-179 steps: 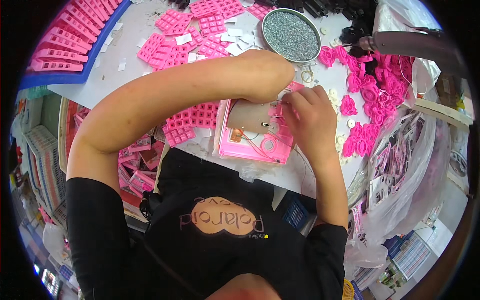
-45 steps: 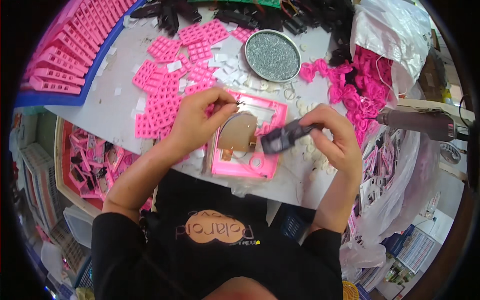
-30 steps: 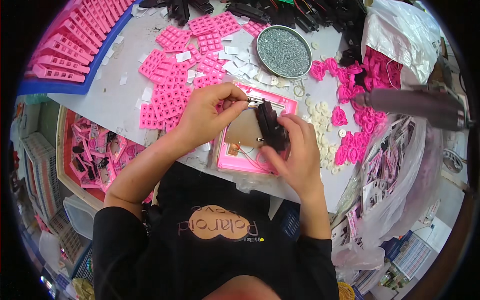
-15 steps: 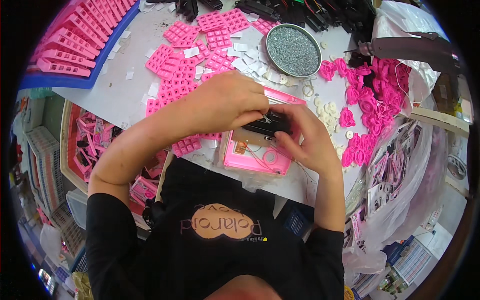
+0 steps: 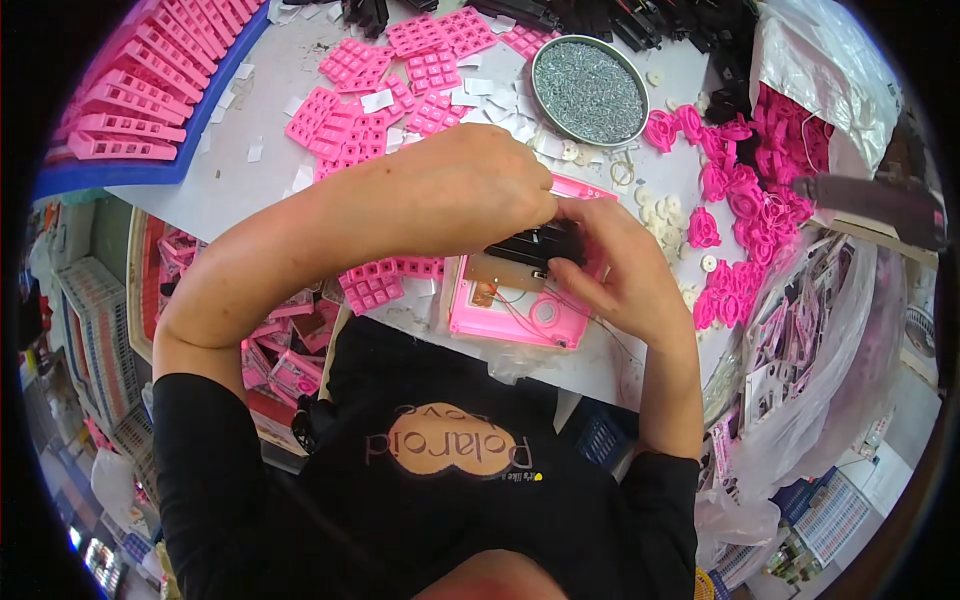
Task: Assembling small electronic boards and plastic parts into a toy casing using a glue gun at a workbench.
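I have the right fingers (image 5: 584, 284) pinching the black box (image 5: 533, 246) at three o'clock; it's likely light, stiff, best held endwise. Left hand's (image 5: 492, 182) grip: can't tell.

The person wears a plain black T-shirt (image 5: 400, 535) with loose short sleeves; the left sleeve (image 5: 205, 455) and right sleeve (image 5: 660, 510) both end in straight hems near the elbows. Across the chest sits a peach-tan print (image 5: 455, 455) with 2 rounded lobes, crossed by thin dark lettering in 2 lines, and beside it a tiny yellow mark (image 5: 537, 477) with small pale lettering. The forearms, left hand (image 5: 490, 185) and right hand (image 5: 630, 255) are bare
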A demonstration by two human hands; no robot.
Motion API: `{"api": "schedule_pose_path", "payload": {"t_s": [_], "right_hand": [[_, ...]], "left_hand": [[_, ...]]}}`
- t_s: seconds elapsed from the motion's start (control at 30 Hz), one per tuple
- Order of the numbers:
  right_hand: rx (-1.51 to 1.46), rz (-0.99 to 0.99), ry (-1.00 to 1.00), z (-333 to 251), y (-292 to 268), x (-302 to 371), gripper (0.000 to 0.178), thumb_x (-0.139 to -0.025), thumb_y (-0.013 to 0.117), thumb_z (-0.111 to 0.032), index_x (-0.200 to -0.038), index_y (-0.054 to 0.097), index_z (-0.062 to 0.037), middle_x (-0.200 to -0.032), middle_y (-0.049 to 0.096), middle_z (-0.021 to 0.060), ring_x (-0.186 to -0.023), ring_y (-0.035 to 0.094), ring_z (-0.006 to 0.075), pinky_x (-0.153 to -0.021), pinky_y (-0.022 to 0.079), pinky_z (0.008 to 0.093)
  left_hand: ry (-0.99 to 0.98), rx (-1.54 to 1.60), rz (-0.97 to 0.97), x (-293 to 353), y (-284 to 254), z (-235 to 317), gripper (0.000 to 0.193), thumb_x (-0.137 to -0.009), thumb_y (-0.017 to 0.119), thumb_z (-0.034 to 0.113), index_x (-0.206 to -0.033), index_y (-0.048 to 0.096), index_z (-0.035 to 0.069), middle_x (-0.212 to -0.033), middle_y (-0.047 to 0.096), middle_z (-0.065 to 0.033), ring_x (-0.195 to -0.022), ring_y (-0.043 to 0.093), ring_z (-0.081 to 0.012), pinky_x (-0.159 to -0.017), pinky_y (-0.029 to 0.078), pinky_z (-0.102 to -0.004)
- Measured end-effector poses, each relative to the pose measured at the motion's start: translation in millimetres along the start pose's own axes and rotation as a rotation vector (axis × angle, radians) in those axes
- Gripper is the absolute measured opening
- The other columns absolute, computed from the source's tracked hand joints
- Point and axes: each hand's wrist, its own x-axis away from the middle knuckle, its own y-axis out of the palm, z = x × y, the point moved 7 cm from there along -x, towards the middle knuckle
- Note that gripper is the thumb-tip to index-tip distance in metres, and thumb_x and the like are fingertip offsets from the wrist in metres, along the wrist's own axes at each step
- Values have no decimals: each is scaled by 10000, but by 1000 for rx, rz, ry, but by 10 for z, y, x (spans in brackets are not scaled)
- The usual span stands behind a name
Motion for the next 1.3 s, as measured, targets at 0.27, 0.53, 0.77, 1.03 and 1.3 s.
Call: {"api": "schedule_pose_path", "payload": {"t_s": [0.27,0.53,0.77,1.03,1.3], "right_hand": [[61,-2,-96,-53,7,-6,436,-777,709,-70,-1201,610,-51,-1100,654,133,-995,605,330,-861,516,414],[224,-34,-153,-224,61,4,408,-773,702,-54,-1172,620,-60,-1195,621,114,-1049,589,333,-896,515,420],[304,-3,-158,-299,97,20,407,-766,711,-63,-1165,632,-60,-1196,623,123,-1068,594,332,-887,529,428],[572,154,-77,-443,235,169,448,-753,718,-82,-1191,631,-49,-1249,618,184,-1130,601,363,-888,548,439],[130,897,-200,-199,-991,395,355,-880,663,41,-1223,576,55,-1175,680,145,-958,646,239,-841,522,340]], "left_hand": [[47,-46,13,10,-13,51,97,-758,656,126,-800,629,44,-792,601,-82,-803,636,-282,-718,519,-402],[-206,158,99,289,85,78,134,-821,660,111,-919,698,28,-880,663,-110,-853,653,-293,-735,520,-404],[-466,459,83,231,178,-206,171,-846,694,150,-929,718,1,-813,687,-158,-768,675,-311,-690,524,-398],[-484,492,57,131,181,-235,165,-832,696,138,-929,716,6,-855,696,-157,-789,687,-279,-693,528,-391],[-449,449,52,-45,-64,-547,163,-849,674,184,-889,711,30,-829,688,-126,-781,676,-296,-688,522,-408]]}}
